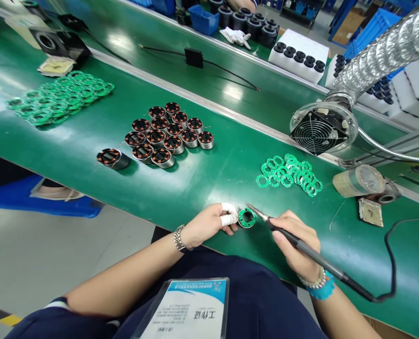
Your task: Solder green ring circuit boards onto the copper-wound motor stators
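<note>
My right hand is closed around the handle of a soldering iron, whose tip points left over a motor stator. This stator, topped by a green ring-shaped circuit board, rests on the green bench near its front edge. My left hand grips the stator's left side, with white tape or finger cots on two fingers. Further back, several metal-cased stators with copper windings stand in a group, and one stator sits apart at their left. Loose green ring boards lie in a pile right of centre.
A fume fan on a silver duct hangs at the right. Near it are a plastic tub, an iron stand and a sponge tray. Panelled green boards lie left. The iron's cord loops right.
</note>
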### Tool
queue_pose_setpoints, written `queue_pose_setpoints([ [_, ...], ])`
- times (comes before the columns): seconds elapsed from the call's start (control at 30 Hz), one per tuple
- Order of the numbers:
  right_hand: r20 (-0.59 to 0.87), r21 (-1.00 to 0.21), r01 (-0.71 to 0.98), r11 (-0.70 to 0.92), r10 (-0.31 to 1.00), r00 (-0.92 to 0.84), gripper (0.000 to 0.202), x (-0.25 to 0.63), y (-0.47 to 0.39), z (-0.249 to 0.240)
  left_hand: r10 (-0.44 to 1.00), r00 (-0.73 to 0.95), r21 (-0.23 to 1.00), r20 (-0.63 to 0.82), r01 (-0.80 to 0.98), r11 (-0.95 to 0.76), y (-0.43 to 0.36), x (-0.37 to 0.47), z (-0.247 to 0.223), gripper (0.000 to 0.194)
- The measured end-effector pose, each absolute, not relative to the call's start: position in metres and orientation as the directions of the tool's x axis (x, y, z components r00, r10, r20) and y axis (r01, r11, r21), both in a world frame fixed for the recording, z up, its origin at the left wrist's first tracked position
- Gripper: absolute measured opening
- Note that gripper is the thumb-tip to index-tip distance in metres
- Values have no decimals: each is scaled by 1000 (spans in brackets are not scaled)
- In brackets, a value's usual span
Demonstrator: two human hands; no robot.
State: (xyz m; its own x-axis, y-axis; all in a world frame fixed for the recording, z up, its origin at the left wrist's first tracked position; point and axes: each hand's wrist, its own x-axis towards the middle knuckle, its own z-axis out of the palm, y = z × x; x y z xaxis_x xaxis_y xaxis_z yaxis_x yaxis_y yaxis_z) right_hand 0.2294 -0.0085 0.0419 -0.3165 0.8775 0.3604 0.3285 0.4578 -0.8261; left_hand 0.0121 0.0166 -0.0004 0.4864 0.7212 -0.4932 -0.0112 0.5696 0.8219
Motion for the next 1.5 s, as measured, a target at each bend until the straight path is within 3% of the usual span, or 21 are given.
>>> queue_pose_setpoints([
  [0.27, 210, -876, 348, 335, 913, -349, 19, 228, -10, 43, 728, 484, 829, -486, -10, 560, 16, 11, -2, 13],
  [0.77, 262, -865, 318, 387, 891, -370, 27, 232, -8, 41, 732, 470, 831, -493, 7, 556, 17, 12, 3, 12],
  [1.0, 223, -735, 386, 558, 737, -638, 32, 221, 21, 23, 745, 464, 835, -479, -23, 550, 15, 11, 0, 15],
  [1.1, 217, -722, 436, 537, 774, -595, 31, 218, 21, 13, 804, 401, 878, -438, 2, 478, 12, 3, -3, 16],
  [1.27, 274, -714, 510, 480, 861, -428, 35, 211, 6, 1, 887, 358, 941, -292, 272, 200, 7, -7, -9, 12],
  [1.37, 314, -693, 534, 484, 870, -380, 36, 206, 1, -1, 889, 377, 964, -259, 162, 212, 6, -1, -8, 10],
  [1.5, 338, -677, 546, 493, 868, -364, 36, 202, 0, -1, 851, 406, 925, -333, -32, 378, 9, 12, 0, 9],
])
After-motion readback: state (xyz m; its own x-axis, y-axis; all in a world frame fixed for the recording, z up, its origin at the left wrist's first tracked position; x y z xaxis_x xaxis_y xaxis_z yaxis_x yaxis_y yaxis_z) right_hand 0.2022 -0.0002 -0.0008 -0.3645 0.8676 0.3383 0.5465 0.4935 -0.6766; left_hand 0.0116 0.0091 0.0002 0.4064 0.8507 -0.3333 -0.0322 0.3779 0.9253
